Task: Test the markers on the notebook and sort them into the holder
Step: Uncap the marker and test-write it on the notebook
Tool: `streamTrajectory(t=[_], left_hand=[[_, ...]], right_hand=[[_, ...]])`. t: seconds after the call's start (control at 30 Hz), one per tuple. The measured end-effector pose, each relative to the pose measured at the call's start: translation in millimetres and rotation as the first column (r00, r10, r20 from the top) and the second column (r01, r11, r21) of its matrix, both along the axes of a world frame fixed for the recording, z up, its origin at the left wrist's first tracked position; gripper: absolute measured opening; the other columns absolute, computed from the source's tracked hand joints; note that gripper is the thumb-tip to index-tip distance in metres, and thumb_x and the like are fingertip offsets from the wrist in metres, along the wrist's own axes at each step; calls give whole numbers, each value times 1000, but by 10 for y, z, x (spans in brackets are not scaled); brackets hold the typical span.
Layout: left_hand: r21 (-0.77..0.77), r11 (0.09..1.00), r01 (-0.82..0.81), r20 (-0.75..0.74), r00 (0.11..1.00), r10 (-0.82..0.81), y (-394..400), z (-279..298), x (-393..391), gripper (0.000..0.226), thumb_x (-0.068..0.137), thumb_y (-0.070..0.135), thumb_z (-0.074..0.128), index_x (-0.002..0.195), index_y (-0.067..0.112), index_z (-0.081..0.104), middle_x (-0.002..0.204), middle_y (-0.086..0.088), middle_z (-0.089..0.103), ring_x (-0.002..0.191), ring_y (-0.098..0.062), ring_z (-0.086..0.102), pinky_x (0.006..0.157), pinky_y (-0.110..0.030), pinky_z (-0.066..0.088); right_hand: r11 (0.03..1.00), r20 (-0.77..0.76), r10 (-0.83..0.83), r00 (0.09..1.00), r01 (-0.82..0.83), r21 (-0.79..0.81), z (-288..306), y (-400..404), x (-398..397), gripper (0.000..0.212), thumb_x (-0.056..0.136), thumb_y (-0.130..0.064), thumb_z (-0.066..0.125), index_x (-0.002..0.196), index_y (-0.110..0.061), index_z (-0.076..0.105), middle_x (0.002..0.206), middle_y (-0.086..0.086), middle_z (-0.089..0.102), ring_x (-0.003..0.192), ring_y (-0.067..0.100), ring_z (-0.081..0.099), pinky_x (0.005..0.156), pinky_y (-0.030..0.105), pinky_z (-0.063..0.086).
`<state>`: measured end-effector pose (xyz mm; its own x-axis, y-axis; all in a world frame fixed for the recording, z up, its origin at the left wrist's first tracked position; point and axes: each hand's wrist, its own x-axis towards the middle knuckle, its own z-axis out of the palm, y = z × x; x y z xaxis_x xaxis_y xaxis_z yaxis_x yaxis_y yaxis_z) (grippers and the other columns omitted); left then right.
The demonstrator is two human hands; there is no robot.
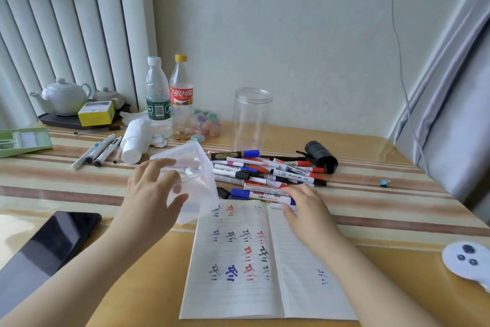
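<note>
Lying open on the striped table (79, 189), the lined paper notebook (254, 260) shows ink marks; the right hand (305, 207) pinches a blue-capped white marker (259, 195) at its top edge, the left hand (153, 189) clasps a tilted clear plastic holder (196, 167).

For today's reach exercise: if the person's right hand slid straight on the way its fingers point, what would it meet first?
Probably the blue-capped marker at the right hand's fingertips, possibly touching already; the marker pile lies behind.

Right fingers (287, 200) hide the marker's (261, 195) end (grip unclear).
</note>
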<state>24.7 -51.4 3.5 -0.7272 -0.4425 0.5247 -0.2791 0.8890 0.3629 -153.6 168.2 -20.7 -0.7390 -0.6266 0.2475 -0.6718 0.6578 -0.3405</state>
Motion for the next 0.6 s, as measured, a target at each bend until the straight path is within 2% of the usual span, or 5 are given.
streamTrajectory(t=[0.13, 0.27, 0.4, 0.5, 0.6], left_hand=[[-129, 991, -43, 72, 996, 53, 42, 14, -70, 25, 68, 17, 77, 80, 15, 55, 124, -12, 52, 119, -40, 40, 97, -55, 32], [-199, 978, -60, 161, 983, 93, 57, 8, -133, 41, 67, 23, 77, 102, 14, 56, 127, -12, 50, 124, -38, 39, 101, -59, 32], [-208, 977, -36, 113, 992, 61, 94, 20, -96, 56, 64, 20, 79, 111, 20, 48, 129, -12, 50, 127, -36, 38, 102, -64, 27], [-275, 962, 2, 18, 1000, 4, 196, 87, -89, 57, 63, 17, 79, 111, 16, 49, 132, -15, 46, 126, -33, 32, 102, -63, 26], [-360, 931, 59, -104, 989, -103, 384, 187, -153, 42, 73, 15, 68, 110, 12, 49, 129, -16, 48, 119, -33, 39, 101, -54, 34]], right_hand=[[993, -132, -4, 991, 20, 118, 39, -121, -190, 37, 97, -20, 44, 134, -17, 49, 125, 1, 50, 118, 21, 42, 97, 29, 36], [977, -134, 3, 991, 26, 209, 55, -199, -309, 29, 96, -15, 42, 119, -12, 59, 118, 5, 55, 114, 23, 46, 92, 34, 41], [969, -164, 36, 986, 6, 248, 103, -200, -323, 25, 97, -21, 45, 118, -13, 57, 118, 3, 55, 113, 22, 48, 89, 33, 42], [998, -105, 9, 994, -3, 57, 222, -176, -209, 23, 96, -23, 49, 116, -14, 57, 114, 0, 55, 105, 19, 51, 81, 29, 41], [954, 257, 46, 965, 35, -299, 384, -150, 23, 13, 94, -24, 54, 104, -16, 57, 97, -3, 62, 88, 15, 58, 73, 26, 43]])
